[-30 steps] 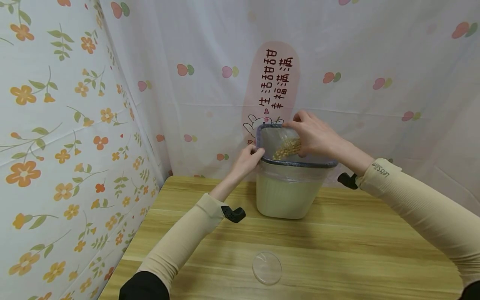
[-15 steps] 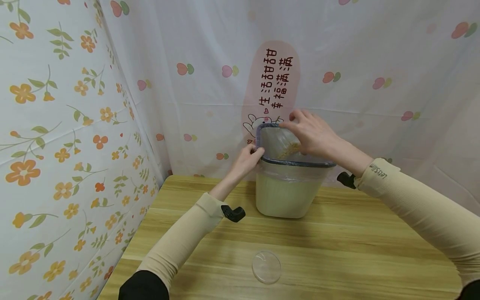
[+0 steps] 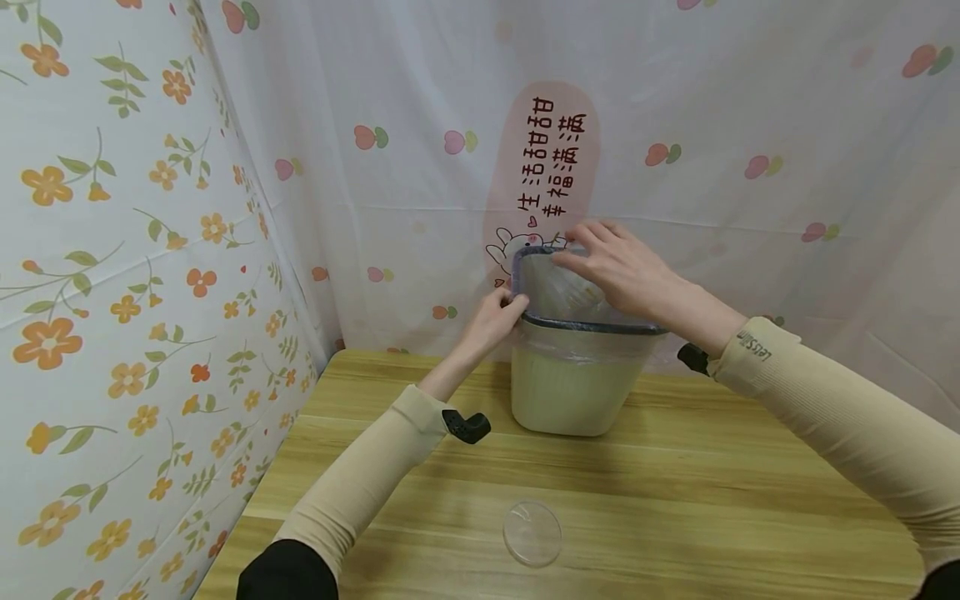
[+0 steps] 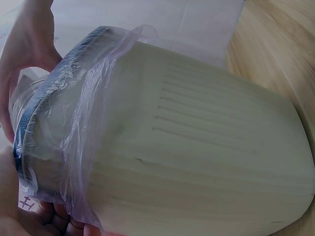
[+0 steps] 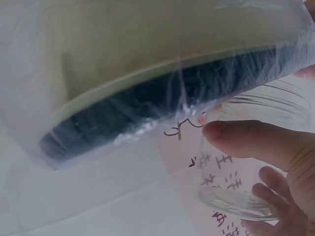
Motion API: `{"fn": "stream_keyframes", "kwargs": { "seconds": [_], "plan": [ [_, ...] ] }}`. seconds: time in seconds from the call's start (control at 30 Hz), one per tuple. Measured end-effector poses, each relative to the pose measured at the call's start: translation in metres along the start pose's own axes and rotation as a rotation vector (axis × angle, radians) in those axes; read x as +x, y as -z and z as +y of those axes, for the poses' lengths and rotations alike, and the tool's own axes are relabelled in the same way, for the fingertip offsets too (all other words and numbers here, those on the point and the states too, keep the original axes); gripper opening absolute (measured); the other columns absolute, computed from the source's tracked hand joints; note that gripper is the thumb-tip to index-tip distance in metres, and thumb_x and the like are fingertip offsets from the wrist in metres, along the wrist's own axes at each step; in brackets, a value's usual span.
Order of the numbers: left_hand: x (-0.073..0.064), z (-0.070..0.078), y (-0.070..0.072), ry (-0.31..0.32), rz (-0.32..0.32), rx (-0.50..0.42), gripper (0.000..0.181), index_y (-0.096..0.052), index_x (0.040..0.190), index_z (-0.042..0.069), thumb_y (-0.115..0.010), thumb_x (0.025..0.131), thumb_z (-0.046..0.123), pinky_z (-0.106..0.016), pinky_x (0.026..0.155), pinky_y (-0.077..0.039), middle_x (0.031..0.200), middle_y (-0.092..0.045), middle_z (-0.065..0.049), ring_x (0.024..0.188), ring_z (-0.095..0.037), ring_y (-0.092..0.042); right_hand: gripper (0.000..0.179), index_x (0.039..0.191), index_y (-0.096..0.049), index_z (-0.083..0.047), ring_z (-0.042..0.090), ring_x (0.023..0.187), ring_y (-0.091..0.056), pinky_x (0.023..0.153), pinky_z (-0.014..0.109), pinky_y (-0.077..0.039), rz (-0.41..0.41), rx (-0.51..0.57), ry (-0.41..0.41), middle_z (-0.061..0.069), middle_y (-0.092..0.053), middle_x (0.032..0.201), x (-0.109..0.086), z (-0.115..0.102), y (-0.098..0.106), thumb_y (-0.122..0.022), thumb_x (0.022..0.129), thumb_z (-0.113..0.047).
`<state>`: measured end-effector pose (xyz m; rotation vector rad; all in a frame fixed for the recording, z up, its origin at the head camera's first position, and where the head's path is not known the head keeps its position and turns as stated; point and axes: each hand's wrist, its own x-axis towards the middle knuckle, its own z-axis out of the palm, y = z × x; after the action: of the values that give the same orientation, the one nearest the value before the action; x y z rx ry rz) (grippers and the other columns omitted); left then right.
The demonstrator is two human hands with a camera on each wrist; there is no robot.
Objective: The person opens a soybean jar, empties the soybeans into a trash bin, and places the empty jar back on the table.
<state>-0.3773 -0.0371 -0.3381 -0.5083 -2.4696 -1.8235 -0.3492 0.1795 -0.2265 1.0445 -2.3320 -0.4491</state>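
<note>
A cream trash bin (image 3: 573,387) stands on the table, lined with a clear plastic bag (image 4: 88,108) folded over its dark blue rim (image 3: 592,326). My left hand (image 3: 495,317) grips the bin's left rim, thumb on top and fingers outside. At the mouth of the bin, my right hand (image 3: 630,271) holds a clear jar (image 5: 246,162), tipped with its threaded neck over the rim. In the right wrist view the jar is see-through, with hardly any contents showing. The bottom of the bin's inside is hidden in the head view.
A round clear lid (image 3: 532,533) lies on the wooden table (image 3: 675,500) near the front. Right behind the bin hangs a white patterned curtain (image 3: 420,167), and a floral one (image 3: 150,292) hangs along the left.
Yellowish kernels seen in the jar a second ago have poured out into the bin. My right hand has tilted the jar further. The left hand keeps its place on the rim.
</note>
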Motion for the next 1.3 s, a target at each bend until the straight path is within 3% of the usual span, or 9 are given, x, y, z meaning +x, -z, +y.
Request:
{"fn": "stream_keyframes", "kwargs": {
  "seconds": [0.27,0.37,0.7,1.07,1.3],
  "plan": [
    [-0.001,-0.001,-0.001,0.007,-0.006,-0.002,0.023,-0.056,0.098,0.01,-0.051,0.101,0.033,-0.026,0.066,-0.043,0.085,-0.056,-0.002,0.075,-0.015,-0.053,0.067,0.137,-0.061,-0.011,0.043,0.131,-0.05,0.108,0.06,-0.045,0.0,0.048,-0.002,0.023,-0.053,0.136,-0.006,0.005,-0.002,-0.065,0.08,0.024],
    [-0.001,-0.001,-0.001,0.007,-0.005,0.006,0.024,-0.056,0.098,0.011,-0.051,0.101,0.034,-0.026,0.067,-0.043,0.085,-0.056,-0.002,0.075,-0.015,-0.053,0.059,0.135,-0.063,-0.011,0.042,0.127,-0.052,0.106,0.06,-0.047,0.01,0.001,0.008,0.024,-0.055,0.133,-0.009,0.009,-0.004,-0.062,0.085,0.022],
    [0.0,0.0,-0.001,-0.005,0.008,0.011,0.024,-0.056,0.097,0.01,-0.051,0.101,0.033,-0.026,0.065,-0.041,0.083,-0.055,-0.001,0.073,-0.015,-0.051,0.061,0.138,-0.061,-0.011,0.043,0.131,-0.05,0.108,0.059,-0.046,0.007,-0.045,0.012,0.024,-0.053,0.138,-0.011,0.011,0.002,-0.066,0.086,0.019],
    [-0.003,-0.003,-0.002,-0.001,0.003,0.023,0.025,-0.056,0.098,0.011,-0.05,0.101,0.034,-0.026,0.066,-0.041,0.083,-0.056,-0.001,0.074,-0.015,-0.051,0.072,0.139,-0.06,-0.013,0.042,0.132,-0.049,0.107,0.058,-0.046,0.014,-0.151,0.024,0.024,-0.052,0.139,-0.013,0.007,0.004,-0.079,0.075,0.016],
    [-0.001,-0.003,0.0,-0.014,0.001,0.02,0.025,-0.056,0.098,0.01,-0.05,0.101,0.034,-0.027,0.066,-0.04,0.084,-0.055,-0.002,0.074,-0.016,-0.049,0.066,0.135,-0.063,-0.014,0.041,0.128,-0.051,0.105,0.06,-0.046,0.018,-0.205,0.019,0.023,-0.054,0.134,-0.015,0.012,0.002,-0.079,0.077,0.014]
  ]
}}
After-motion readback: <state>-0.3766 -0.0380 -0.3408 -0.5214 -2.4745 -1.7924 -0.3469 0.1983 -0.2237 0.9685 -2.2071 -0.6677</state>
